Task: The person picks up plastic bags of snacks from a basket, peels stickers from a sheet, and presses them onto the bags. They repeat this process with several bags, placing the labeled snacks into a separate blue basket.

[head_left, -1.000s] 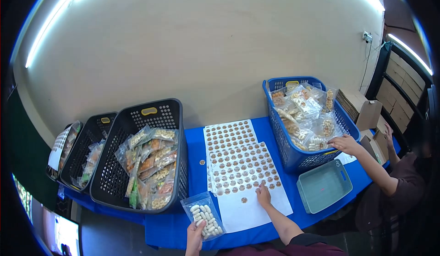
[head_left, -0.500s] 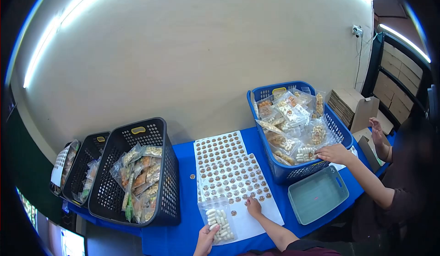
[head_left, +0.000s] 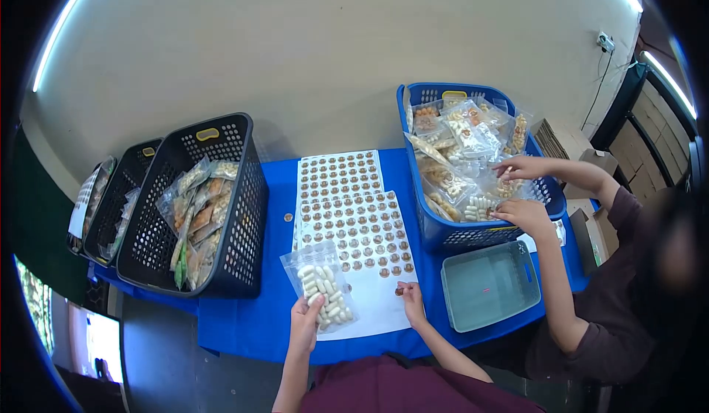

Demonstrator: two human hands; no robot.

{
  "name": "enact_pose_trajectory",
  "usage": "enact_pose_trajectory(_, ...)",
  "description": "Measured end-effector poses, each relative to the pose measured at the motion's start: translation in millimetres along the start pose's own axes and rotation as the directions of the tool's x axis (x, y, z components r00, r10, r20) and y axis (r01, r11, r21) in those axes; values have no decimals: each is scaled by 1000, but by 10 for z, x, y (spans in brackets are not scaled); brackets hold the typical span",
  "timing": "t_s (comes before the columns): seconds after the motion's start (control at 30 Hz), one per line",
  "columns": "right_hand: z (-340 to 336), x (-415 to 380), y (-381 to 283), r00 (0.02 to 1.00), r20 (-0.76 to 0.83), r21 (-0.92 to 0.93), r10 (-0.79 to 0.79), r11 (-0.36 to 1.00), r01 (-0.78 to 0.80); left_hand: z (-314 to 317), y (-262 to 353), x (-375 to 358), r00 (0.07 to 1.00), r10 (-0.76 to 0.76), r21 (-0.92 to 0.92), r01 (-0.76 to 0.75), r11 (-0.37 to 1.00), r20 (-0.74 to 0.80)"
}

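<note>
My left hand grips the lower left of a clear plastic bag filled with white, capsule-shaped pieces. The bag is tilted and overlaps the lower left part of a white sheet of round brown stickers. My right hand is closed in a pinch at the sheet's lower right, with a small round brown sticker at the fingertips. Rows of stickers fill the upper part of this sheet, and its lower part is bare white. Another sticker sheet lies behind it, partly covered.
A blue basket of filled bags stands at the right; a co-worker's two hands reach into it. In front sits a grey-green tray. Dark baskets with bags stand left. One loose sticker lies on the blue cloth.
The camera view has shifted, so the table appears higher. My right hand has moved to the sheet's right edge with a sticker. The co-worker's raised hand has come down to the blue basket.
</note>
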State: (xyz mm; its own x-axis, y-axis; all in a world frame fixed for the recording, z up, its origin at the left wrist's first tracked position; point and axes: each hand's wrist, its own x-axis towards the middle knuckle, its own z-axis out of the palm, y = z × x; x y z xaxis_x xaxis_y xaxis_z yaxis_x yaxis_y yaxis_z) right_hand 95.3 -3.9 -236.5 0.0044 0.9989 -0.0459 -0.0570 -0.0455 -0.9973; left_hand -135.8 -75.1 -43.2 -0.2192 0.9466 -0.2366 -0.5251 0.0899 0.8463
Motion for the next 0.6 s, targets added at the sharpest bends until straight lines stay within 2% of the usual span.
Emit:
enact_pose_trajectory(0.07, -38, -141, -64, 999, -15, 14, 32, 999, -32, -6, -7, -14, 1000, 18, 21, -18, 1000, -13)
enact_pose_trajectory(0.13, -23, -222, -138, 997, -22, 113, 71, 991, -68, -33, 10, -51, 999, 31, 66, -30, 997, -21)
enact_pose_trajectory(0.23, -21, -281, -328, 988, 7, 197, 154, 968, -152, -71, 11, -52, 994, 73, 29, -71, 997, -78)
enact_pose_trajectory(0.33, -32, -251, -307, 981, 139, 157, 137, 975, -158, -139, -23, 15, 991, 93, 49, -89, 995, -92)
enact_pose_trajectory(0.43, 9, -262, -458, 974, 115, 122, 196, 970, -210, -83, -30, 72, 994, 88, 54, -84, 995, -68)
enact_pose_trajectory(0.6, 69, -34, -643, 983, 136, 89, 124, 987, -137, 61, -19, 56, 994, 91, 45, -88, 995, -57)
